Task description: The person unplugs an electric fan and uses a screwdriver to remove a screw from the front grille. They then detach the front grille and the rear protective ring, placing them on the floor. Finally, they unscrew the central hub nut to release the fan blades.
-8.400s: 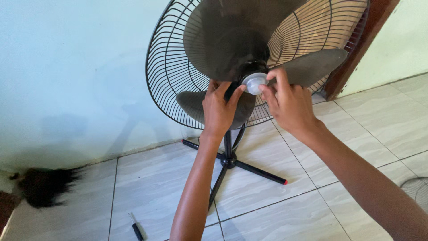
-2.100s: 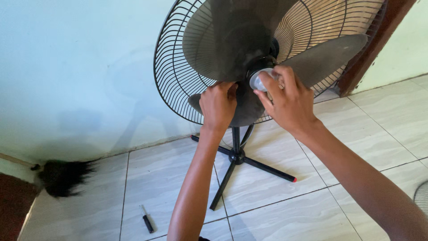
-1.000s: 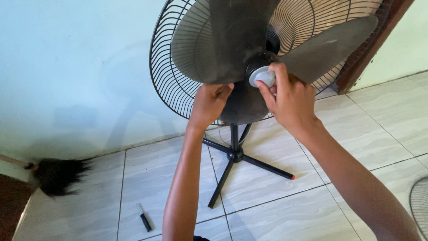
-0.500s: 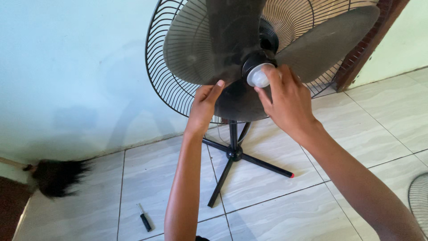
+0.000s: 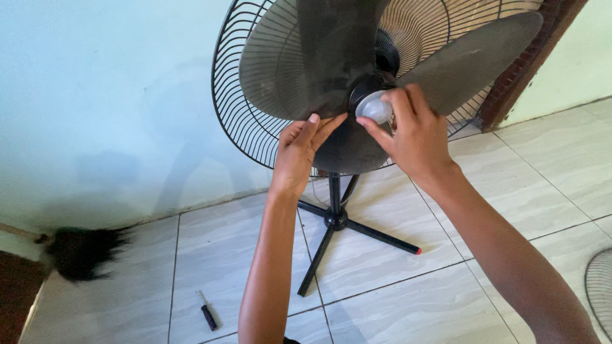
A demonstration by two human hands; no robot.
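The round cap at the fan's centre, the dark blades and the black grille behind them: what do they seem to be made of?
The round translucent cap, gripped by the right hand, looks like frosted plastic: light passes through it. The dark broad blades, touched by the left hand, seem smoky, dusty matte plastic, slightly see-through. The black rear grille appears painted metal wire: thin, evenly spaced rods.

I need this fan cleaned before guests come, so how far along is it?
Done: the front guard is off, lying at the right edge, leaving the rear guard exposed. In hand: the right hand grips the hub cap while the left hand steadies a blade. Left: cap and blades are still on the fan.
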